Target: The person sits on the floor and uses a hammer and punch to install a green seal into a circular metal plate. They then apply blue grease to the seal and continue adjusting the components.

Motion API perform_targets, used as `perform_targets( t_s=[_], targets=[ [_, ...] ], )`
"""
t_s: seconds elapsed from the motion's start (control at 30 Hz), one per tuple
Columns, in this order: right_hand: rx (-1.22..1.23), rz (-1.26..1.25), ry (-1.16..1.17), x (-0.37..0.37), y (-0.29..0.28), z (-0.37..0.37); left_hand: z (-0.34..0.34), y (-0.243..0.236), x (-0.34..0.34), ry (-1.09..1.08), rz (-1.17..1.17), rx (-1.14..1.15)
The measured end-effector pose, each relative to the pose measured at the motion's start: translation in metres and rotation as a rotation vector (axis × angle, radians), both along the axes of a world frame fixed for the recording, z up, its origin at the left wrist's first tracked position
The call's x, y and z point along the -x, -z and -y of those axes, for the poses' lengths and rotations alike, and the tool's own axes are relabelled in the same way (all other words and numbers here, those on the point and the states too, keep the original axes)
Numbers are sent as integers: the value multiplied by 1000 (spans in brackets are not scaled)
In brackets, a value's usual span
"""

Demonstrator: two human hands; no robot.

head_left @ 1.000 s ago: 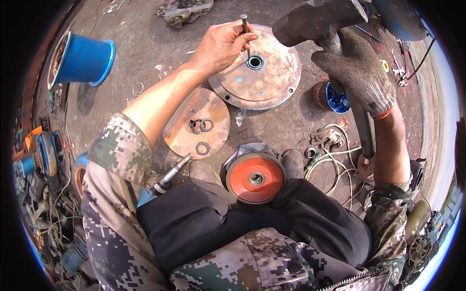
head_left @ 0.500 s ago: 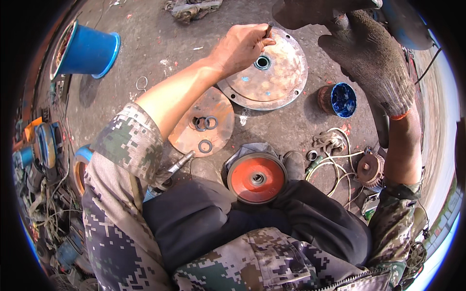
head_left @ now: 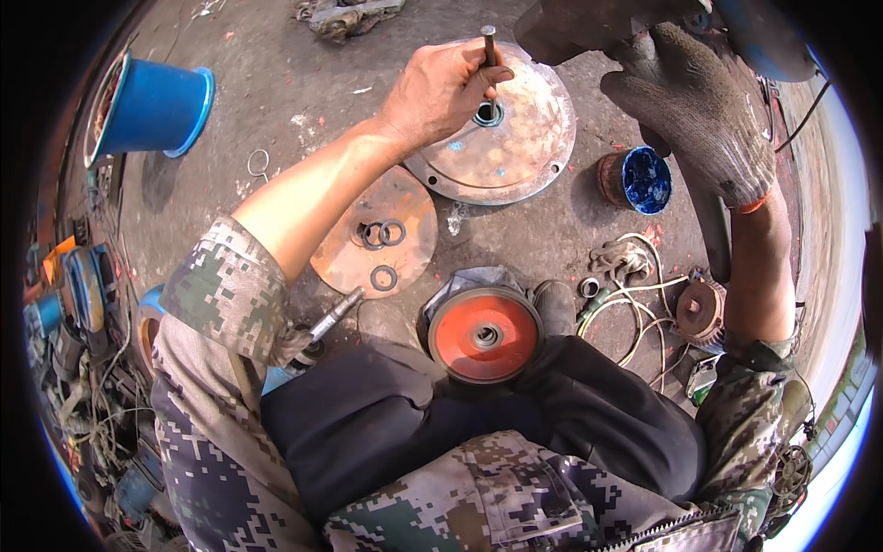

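Observation:
My bare left hand [head_left: 430, 94] is closed round a steel punch [head_left: 488, 57], flat head up. The punch stands nearly upright, its lower end at the centre hole of a round metal cover plate [head_left: 543, 129] lying on the ground. In a grey knit glove, my right hand [head_left: 694, 106] grips a hammer [head_left: 575, 28] with a broad dark head, raised to the right of the punch; its handle runs back below my wrist. Between my legs rests a red-faced wheel [head_left: 460, 340] with a bearing at its hub.
Black rings [head_left: 384, 277] lie on a rusty disc [head_left: 412, 230], near a metal shaft [head_left: 336, 315]. A tin of blue paint [head_left: 647, 179] stands right of the cover plate. Farther out are a blue flanged cylinder [head_left: 156, 106], a pale hose [head_left: 635, 308] and a rusty ribbed part [head_left: 701, 311].
The punch has come upright over the cover plate's hole, with its head now showing above my left hand. My right hand still holds the hammer up, nearly unmoved.

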State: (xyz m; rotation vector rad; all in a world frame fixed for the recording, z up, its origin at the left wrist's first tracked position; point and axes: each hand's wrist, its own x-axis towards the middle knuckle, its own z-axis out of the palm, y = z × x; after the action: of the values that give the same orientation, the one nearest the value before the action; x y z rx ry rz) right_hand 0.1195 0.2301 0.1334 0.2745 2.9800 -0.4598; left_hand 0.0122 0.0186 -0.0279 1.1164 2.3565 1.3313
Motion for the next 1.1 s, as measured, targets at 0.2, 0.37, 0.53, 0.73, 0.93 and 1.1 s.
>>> perform_targets(
  t_s=[0.2,0.37,0.53,0.73,0.93,1.1],
  targets=[
    [346,-7,164,-15,16,-12,-7,4,-3,3,3,-32],
    [321,-140,-61,-24,26,-26,-11,5,1,12,11,10],
    [246,-182,-85,-23,30,-27,-3,7,-1,3,27,11],
    [167,-246,-160,-21,34,-29,-9,12,-4,2,1,0],
    [138,-201,-63,-5,20,-10,-5,18,0,5,-154,-12],
    [174,-249,115,-1,-25,14,-25,23,3,60,-100,-89]
  ],
)
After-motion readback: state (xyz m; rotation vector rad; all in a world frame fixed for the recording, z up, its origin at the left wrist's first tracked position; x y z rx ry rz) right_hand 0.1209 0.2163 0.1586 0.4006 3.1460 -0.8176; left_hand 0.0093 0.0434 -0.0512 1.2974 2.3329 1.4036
